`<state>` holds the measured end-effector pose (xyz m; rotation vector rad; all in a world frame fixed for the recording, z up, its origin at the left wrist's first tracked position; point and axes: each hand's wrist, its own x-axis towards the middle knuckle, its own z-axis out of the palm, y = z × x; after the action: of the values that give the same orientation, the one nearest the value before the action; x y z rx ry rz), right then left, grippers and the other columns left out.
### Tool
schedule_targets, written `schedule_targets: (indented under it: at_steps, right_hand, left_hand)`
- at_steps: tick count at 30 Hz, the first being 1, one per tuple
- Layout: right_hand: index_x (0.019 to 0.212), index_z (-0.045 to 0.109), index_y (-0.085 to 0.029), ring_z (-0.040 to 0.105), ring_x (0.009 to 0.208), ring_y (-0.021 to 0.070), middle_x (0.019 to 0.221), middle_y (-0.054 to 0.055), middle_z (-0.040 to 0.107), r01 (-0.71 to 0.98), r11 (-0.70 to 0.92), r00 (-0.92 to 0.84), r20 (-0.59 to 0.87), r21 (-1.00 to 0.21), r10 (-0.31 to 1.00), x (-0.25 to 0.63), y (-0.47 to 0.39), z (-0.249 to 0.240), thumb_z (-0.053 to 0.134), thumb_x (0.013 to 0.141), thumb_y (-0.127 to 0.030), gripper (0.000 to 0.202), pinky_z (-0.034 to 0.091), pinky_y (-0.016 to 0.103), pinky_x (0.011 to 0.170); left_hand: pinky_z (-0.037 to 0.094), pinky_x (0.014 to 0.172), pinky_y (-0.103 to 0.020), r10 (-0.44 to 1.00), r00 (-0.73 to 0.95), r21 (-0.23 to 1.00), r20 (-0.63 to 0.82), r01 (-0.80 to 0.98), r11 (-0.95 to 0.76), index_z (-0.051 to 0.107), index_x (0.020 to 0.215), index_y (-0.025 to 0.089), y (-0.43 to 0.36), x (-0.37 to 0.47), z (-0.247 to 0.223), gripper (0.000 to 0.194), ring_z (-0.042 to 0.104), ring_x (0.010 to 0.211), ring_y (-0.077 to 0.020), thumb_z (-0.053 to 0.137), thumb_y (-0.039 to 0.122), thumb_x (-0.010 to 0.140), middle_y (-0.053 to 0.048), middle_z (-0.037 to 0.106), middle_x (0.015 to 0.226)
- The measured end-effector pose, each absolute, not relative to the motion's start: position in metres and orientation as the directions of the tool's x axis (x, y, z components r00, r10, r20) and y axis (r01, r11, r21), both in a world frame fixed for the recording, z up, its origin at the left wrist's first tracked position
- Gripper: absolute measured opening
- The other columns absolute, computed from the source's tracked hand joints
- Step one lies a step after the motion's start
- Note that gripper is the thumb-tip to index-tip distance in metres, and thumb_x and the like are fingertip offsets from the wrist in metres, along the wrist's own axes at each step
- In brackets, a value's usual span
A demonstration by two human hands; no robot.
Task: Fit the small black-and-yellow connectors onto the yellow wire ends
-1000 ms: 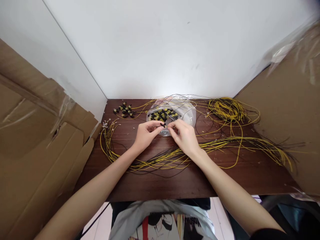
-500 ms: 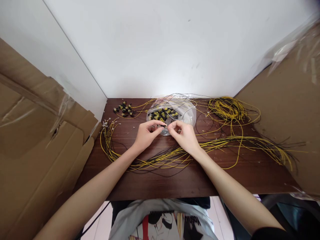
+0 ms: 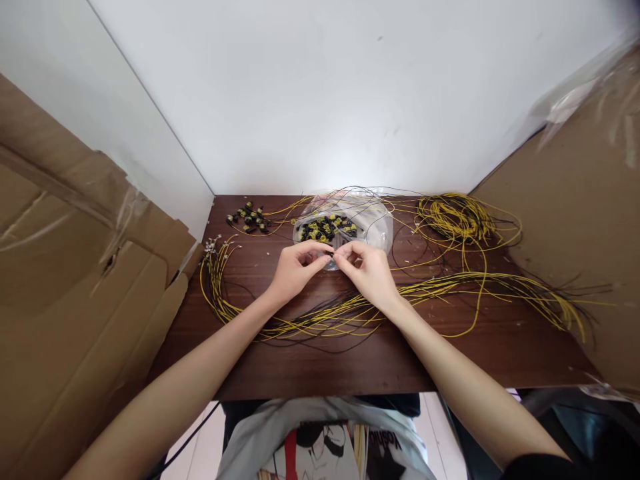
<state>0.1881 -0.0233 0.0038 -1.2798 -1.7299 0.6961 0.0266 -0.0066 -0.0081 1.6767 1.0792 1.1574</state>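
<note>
My left hand pinches a small black connector between thumb and fingertips. Right beside it, my right hand is closed at the fingertips against the connector's other end; whatever else it pinches there is too small to make out. Just behind both hands lies a clear plastic bag with many black and yellow connectors in it. Below my wrists a long bundle of yellow and black wires runs across the brown table.
At the back left sits a cluster of connectors with wires attached. A coil of yellow and black wire lies at the back right. Cardboard stands at the left, another cardboard sheet at the right, and a white wall behind.
My right fingertips have shifted slightly left, closer to the left ones at the connector. Everything else on the table stays where it was.
</note>
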Motion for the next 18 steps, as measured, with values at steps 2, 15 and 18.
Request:
schedule_targets:
  at_steps: [2, 15, 18]
  right_hand:
    - [0.078, 0.066, -0.014, 0.054, 0.060, 0.0109, 0.072, 0.003, 0.065, 0.465, 0.314, -0.111, 0.298, -0.827, 0.948, 0.1890, -0.0226, 0.0050, 0.056, 0.080, -0.022, 0.013, 0.040, 0.022, 0.055]
    - [0.074, 0.066, -0.014, 0.056, 0.059, 0.0117, 0.069, 0.002, 0.066, 0.490, 0.298, -0.123, 0.274, -0.819, 0.954, 0.1873, -0.0243, 0.0053, 0.056, 0.080, -0.023, 0.014, 0.040, 0.023, 0.055]
    - [0.075, 0.066, -0.015, 0.056, 0.059, 0.0122, 0.069, 0.002, 0.066, 0.486, 0.303, -0.146, 0.265, -0.820, 0.953, 0.1869, -0.0248, 0.0067, 0.057, 0.081, -0.024, 0.014, 0.041, 0.023, 0.055]
  left_hand:
    - [0.039, 0.055, -0.020, 0.948, 0.200, 0.945, 0.248, 0.164, -0.282, 0.071, 0.085, 0.015, -0.0058, 0.0272, -0.0071, 0.015, 0.051, 0.061, -0.0094, 0.066, 0.023, 0.073, -0.002, 0.064, 0.072]
    - [0.043, 0.056, -0.021, 0.946, 0.208, 0.956, 0.248, 0.108, -0.274, 0.071, 0.083, 0.014, -0.0057, 0.0285, -0.0062, 0.019, 0.056, 0.067, -0.0112, 0.065, 0.030, 0.075, -0.006, 0.069, 0.084]
    - [0.043, 0.054, -0.020, 0.948, 0.225, 0.960, 0.226, 0.113, -0.256, 0.070, 0.084, 0.014, -0.0061, 0.0293, -0.0068, 0.019, 0.054, 0.060, -0.0093, 0.063, 0.030, 0.076, -0.005, 0.069, 0.083]
